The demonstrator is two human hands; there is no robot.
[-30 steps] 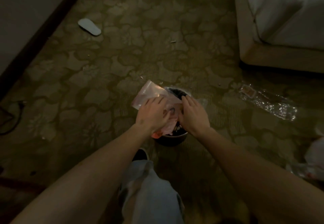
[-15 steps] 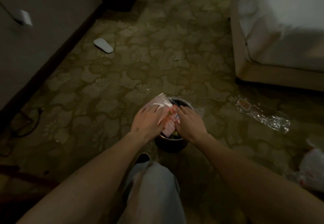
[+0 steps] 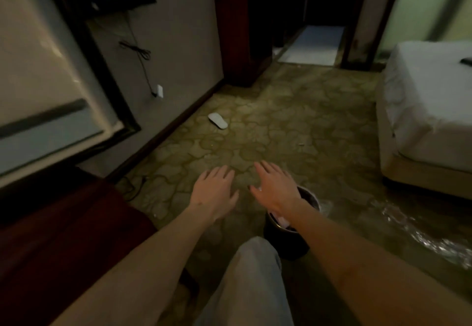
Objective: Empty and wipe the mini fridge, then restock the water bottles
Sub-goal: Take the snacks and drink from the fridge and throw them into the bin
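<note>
Head view: both hands were empty, fingers spread and straight, palms down, held in the air over the carpet (image 3: 293,126). Left hand (image 3: 214,193) sat left of center, gripping nothing. Right hand (image 3: 274,188) was just right of it, also released, its wrist crossing above the bin (image 3: 288,239). Hands were near each other, not touching.

Bin was dark and round and stood on the carpet under the right forearm, just right of the person's knee (image 3: 255,269) in light trousers. Pale wrapper (image 3: 282,219) with a pinkish edge stuck out of the bin mouth, mostly hidden by the arm. Clear plastic (image 3: 429,233) lay crumpled on the carpet to the right of the bin, running toward the near right edge.

Fridge door (image 3: 43,96), pale with a dark handle strip, stood at far left, blurred; could not tell what was inside the fridge. No water bottles could be made out. Dark red surface (image 3: 51,236) filled the near left.

Farther out: white slipper (image 3: 217,120) on the carpet by the baseboard, cable (image 3: 139,52) hanging on the wall down to a white plug (image 3: 158,91). Bed (image 3: 429,111) with white sheets at right. Dark doorway at far center with a white mat (image 3: 311,48).
</note>
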